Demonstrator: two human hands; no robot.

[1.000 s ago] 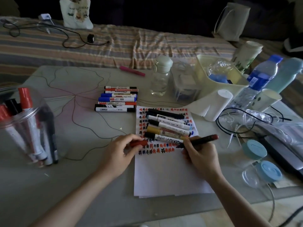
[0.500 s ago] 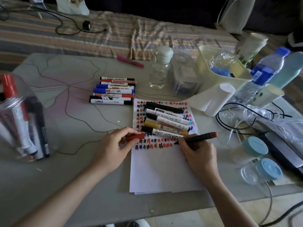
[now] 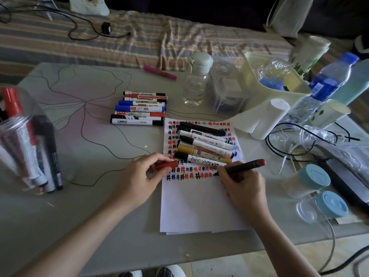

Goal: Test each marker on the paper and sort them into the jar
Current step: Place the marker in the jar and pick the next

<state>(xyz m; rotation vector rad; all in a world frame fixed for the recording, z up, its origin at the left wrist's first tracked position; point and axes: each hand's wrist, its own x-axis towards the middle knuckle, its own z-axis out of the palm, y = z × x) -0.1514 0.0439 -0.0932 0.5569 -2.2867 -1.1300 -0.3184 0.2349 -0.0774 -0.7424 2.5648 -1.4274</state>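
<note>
My right hand [image 3: 242, 185] grips a black marker with a red end [image 3: 244, 166], its tip down on the white paper [image 3: 199, 208] at the end of a row of red, blue and black marks. My left hand [image 3: 139, 176] pinches the marker's red cap [image 3: 166, 164] at the paper's left edge. Several markers [image 3: 205, 145] lie across the top of the paper. Another row of whiteboard markers [image 3: 139, 108] lies on the table behind it. The clear jar [image 3: 22, 140] at the far left holds several red and black markers.
A small glass bottle [image 3: 196, 80], a cream bin [image 3: 273, 84], a tissue roll [image 3: 263, 118], water bottles [image 3: 327, 84], cups, black cables [image 3: 299, 136] and blue-lidded containers [image 3: 315, 178] crowd the right side. A pink marker [image 3: 159, 71] lies at the table's far edge by the striped cloth.
The marker tip has shifted slightly along the row of marks. The view has drifted right, pushing the jar further to the left edge. My left hand keeps holding the cap.
</note>
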